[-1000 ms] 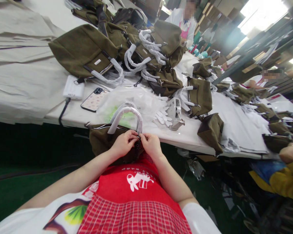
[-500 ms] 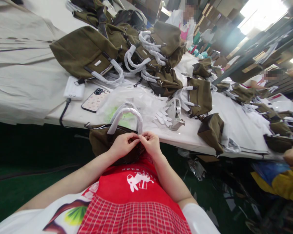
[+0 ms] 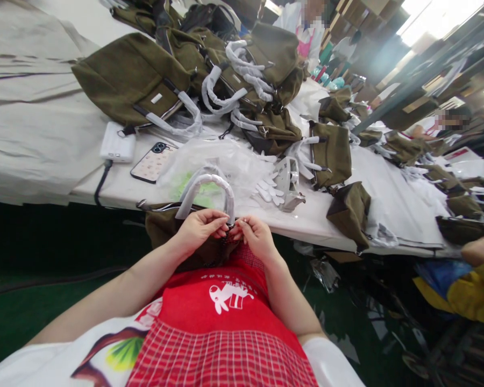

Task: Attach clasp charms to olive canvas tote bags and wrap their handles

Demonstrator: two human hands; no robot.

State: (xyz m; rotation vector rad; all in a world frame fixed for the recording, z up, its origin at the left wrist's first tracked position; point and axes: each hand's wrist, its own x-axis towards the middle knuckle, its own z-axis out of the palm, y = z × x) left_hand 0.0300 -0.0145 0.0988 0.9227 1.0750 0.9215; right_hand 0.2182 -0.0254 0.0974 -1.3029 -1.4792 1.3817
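Note:
An olive handbag (image 3: 161, 228) rests between my body and the table's front edge, its zipped top facing up. One of its handles (image 3: 210, 180), wrapped in white padding, arches above the opening. My left hand (image 3: 201, 228) is closed in a pinch at the near foot of that handle, beside a small dark, metallic-looking piece. Just to its right, my right hand (image 3: 255, 236) pinches too, fingertips almost meeting the left ones. What exactly sits between the fingers is too small and partly hidden. The bag's lower side disappears behind my left forearm and the red apron.
Several olive bags (image 3: 137, 80) with wrapped handles are heaped across the table. Nearer lie a phone (image 3: 151, 163), a white power bank (image 3: 118, 142) with a cable, clear plastic bags (image 3: 210, 153), white tags (image 3: 269, 189) and a metal dispenser (image 3: 288, 183). A co-worker's yellow sleeve (image 3: 476, 295) shows at right.
My fingertips have drawn slightly apart, showing a dark, metallic-looking piece between them. My right hand has shifted a little to the right. The view has tilted slightly; the bag stays in place.

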